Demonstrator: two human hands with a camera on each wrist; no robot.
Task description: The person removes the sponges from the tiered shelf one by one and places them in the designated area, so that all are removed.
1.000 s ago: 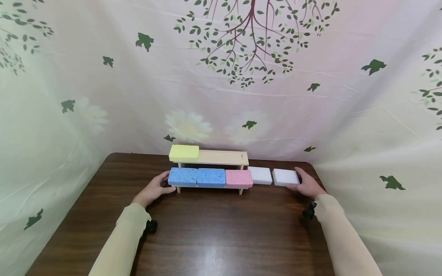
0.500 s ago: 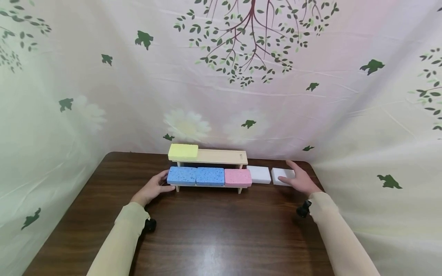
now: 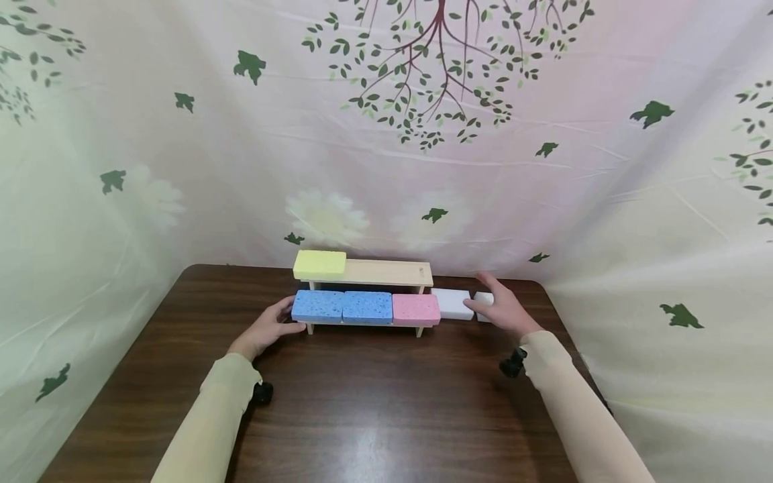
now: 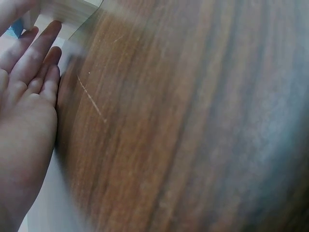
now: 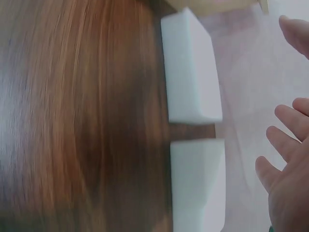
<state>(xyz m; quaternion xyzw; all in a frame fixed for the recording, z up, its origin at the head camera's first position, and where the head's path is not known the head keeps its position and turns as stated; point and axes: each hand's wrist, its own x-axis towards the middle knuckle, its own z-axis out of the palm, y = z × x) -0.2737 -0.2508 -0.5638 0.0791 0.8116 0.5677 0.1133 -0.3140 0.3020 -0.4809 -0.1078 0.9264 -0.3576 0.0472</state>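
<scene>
Two blue sponges [image 3: 317,306] and a pink sponge [image 3: 416,309] lie in a row on the lower step of a small wooden stand [image 3: 389,272]. My left hand [image 3: 268,330] stays around the left end of that step, thumb in front and fingers at the side. In the left wrist view its fingers [image 4: 36,58] are nearly straight beside the wood. To the right of the pink sponge, two white sponge blocks [image 5: 193,72] lie on the table with a narrow gap between them. My right hand [image 3: 504,308] hovers over the right-hand block, fingers spread and holding nothing, partly hiding it.
A yellow sponge [image 3: 320,265] sits at the left of the stand's upper step. The dark wooden table [image 3: 374,402] ends at a printed fabric backdrop [image 3: 374,168] behind and on both sides.
My right hand has let go of the right white sponge block and moved left over it. My left hand has stayed at the stand's left end.
</scene>
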